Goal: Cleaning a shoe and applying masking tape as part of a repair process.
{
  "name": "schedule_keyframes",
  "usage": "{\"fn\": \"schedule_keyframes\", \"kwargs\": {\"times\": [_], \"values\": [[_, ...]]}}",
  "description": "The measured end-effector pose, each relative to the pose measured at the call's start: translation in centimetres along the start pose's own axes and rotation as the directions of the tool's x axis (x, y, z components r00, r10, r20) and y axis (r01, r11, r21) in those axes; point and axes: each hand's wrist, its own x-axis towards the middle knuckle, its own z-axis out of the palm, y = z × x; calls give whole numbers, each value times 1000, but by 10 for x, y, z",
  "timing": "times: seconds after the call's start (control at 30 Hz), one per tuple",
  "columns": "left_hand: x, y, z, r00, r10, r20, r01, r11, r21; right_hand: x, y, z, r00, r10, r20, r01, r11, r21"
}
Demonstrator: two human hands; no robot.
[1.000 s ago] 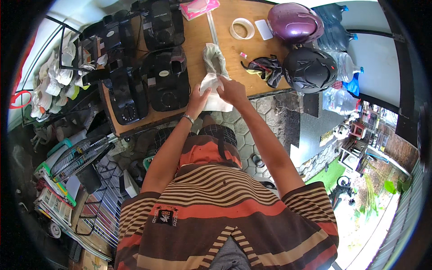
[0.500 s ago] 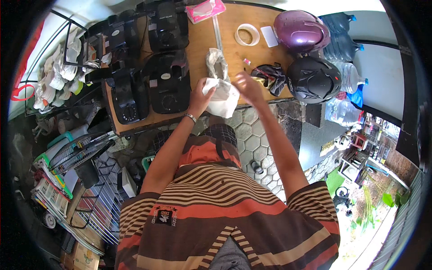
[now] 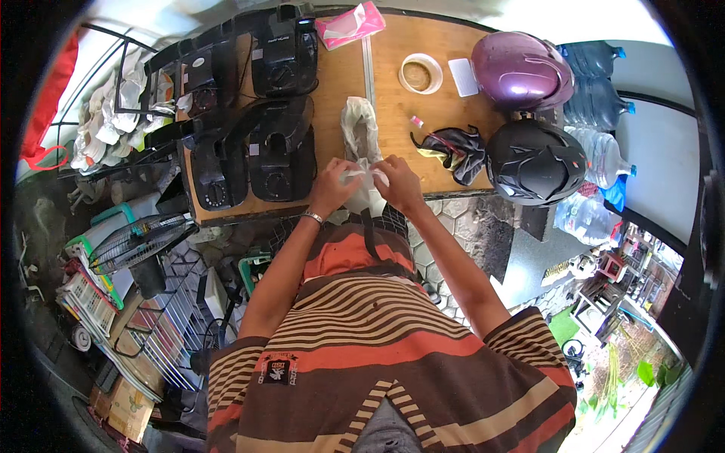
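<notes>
A thin white plastic bag hangs at the table's front edge between my hands. My left hand has its fingers closed on the bag's left side near the top. Opposite it, my right hand pinches the bag's right side. The two hands are close together, and the bag's upper part is gathered between them. Just beyond, a whitish, crumpled, elongated bundle with a grey-brown middle lies on the wooden table; I cannot make out its kind.
Several black appliances with dials cover the table's left side. A tape roll, a white card, a dark cloth item, a purple helmet and a black helmet lie right. A pink tissue pack sits at the back.
My right hand has come down and left from beside the bag to take hold of it. My left hand has shifted slightly nearer me, and the bag has gone from bunched-up to hanging between both hands.
</notes>
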Motion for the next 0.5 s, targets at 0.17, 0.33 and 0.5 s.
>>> {"fn": "schedule_keyframes", "kwargs": {"times": [0.17, 0.33, 0.5], "values": [[4, 3, 3, 999, -13, -36, 14, 1000, 24, 11, -20, -6, 996, 76, 37, -77, 997, 23], [6, -1, 9, 999, -10, -50, 12, 999, 37, -1, -7, 10, 980, 121, 158, -91, 978, -189], [5, -15, 13, 998, -22, -65, 22, 1000, 2, -1, -18, -4, 980, 145, 136, -138, 989, -61]]}}
